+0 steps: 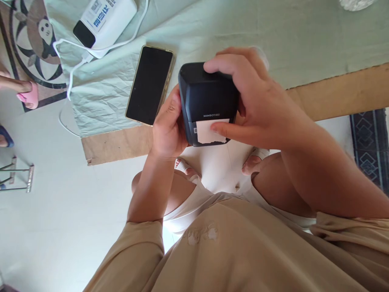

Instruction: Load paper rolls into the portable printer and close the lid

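Observation:
Between my hands is a black label printer (208, 97) marked NIIMBOT, held over the table's front edge. A strip of white label paper (206, 133) with a ragged end sticks out of its near side. My left hand (170, 125) grips the printer's left side, the thumb along it and the other fingers hidden beneath. My right hand (258, 97) curls around the right side, fingertips on the top and the thumb against the paper strip. Just left of the printer, a smartphone (150, 84) in a clear case lies with its screen dark.
A white power bank (112, 20) with a dark end panel and a white cable (70, 77) lies at the back left. Pale green cloth (304, 44) covers the wooden table (334, 91). Another person's foot in a pink slipper (29, 96) shows at the far left.

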The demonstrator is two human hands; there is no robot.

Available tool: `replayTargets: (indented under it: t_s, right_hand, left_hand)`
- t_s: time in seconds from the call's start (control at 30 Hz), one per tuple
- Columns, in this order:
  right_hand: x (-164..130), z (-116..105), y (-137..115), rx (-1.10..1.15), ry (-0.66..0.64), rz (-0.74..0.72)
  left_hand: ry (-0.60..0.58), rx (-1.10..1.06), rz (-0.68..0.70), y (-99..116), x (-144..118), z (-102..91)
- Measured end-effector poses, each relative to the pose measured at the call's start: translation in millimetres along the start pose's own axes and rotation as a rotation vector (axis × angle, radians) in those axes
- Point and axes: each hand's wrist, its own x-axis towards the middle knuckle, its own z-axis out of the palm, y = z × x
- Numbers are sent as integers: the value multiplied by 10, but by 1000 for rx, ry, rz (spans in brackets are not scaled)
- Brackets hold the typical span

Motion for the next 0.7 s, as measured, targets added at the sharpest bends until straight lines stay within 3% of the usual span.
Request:
replayTargets:
  t_s: [0.2,0.37,0.53,0.7]
  right_hand:
    - [11,7,-37,6,5,-17]
    - [18,-47,-35,5,30,29]
    - [6,-94,-77,-59,269,47]
    - [13,-98,-116,-63,504,164]
  left_hand:
    - [68,84,17,-23,39,-25]
    - [89,2,9,-26,35,-2]
    - [-8,-76,-5,6,17,25]
    - [-52,-75,-20,-3,32,15]
